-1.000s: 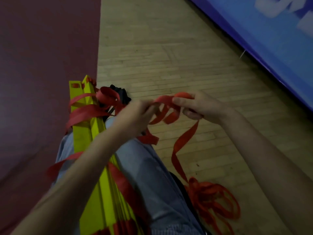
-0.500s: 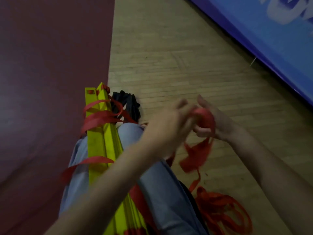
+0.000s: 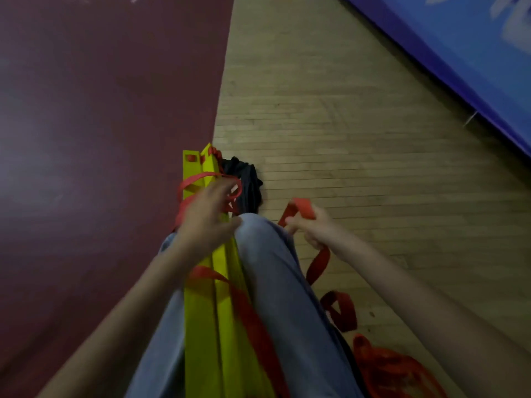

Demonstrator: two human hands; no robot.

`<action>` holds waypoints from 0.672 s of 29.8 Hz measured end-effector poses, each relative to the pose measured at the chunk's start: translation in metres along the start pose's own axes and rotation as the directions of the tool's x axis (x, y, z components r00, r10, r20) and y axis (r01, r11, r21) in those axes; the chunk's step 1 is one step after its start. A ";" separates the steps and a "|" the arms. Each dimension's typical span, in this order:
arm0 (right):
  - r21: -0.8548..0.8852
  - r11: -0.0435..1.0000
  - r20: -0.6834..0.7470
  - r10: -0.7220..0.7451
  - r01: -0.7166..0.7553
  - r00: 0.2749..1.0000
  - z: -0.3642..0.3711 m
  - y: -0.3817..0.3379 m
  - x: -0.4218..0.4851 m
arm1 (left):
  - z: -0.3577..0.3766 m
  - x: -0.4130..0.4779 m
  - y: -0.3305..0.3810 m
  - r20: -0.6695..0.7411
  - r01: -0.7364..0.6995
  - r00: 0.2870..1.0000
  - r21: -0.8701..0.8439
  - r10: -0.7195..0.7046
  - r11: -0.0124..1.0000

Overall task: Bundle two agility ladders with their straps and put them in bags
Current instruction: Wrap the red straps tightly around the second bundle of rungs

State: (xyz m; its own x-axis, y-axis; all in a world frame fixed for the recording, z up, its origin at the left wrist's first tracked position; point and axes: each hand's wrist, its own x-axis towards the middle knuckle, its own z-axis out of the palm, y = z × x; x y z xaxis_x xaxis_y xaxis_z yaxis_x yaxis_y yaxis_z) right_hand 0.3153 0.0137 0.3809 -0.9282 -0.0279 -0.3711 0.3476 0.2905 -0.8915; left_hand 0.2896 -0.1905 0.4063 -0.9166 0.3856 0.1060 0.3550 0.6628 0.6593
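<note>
Could knot or snag in the loose heap [image 3: 388, 366] at lower right, given a hard pull on the strap [image 3: 317, 264]. Might also lose the ladder [image 3: 214, 311] sideways, merely propped against the leg [image 3: 273, 282] at centre frame with no firm clamp. Looks like flat yellow rungs stacked together, crossed by slack red loops [image 3: 198, 179], not yet snug. Spreads the left hand [image 3: 207, 214] over the upper loops, blurred, pinching nothing visible. Pinches a fold of strap in the right hand [image 3: 311, 228], fingers curled, right of centre.

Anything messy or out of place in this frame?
Yes: the red strap in the right hand trails down into a loose tangle on the wood floor, not yet wound round the yellow rungs.
</note>
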 end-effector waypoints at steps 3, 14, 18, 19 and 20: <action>0.130 0.990 -0.163 -0.041 0.063 0.986 -0.005 -0.011 0.008 | -0.025 0.023 -0.071 -0.027 0.507 0.855 0.256 -0.518 0.823; 0.408 0.909 0.062 0.061 -0.081 0.996 0.033 -0.051 0.020 | -0.026 0.032 -0.025 -0.324 0.318 0.897 -0.003 -0.302 0.948; 0.730 0.675 0.212 -0.074 -0.108 0.974 0.026 -0.089 0.007 | -0.013 0.049 0.074 -0.205 0.041 0.965 -0.499 -0.164 0.866; 0.769 0.635 0.176 -0.113 -0.065 0.978 0.015 -0.097 0.003 | -0.011 0.049 0.095 -0.148 0.017 0.982 -0.556 -0.119 0.831; 0.789 0.614 0.134 -0.138 -0.022 0.981 0.004 -0.104 -0.002 | -0.011 0.046 0.108 -0.059 0.010 0.996 -0.620 -0.060 0.785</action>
State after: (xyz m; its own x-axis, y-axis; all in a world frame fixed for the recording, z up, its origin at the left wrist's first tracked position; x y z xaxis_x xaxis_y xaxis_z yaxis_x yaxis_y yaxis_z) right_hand 0.2813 -0.0204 0.4729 -0.9409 -0.1960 -0.2762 0.3384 -0.5756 -0.7444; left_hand 0.2835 -0.1081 0.4900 -0.9454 0.3067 0.1102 0.1551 0.1261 0.9798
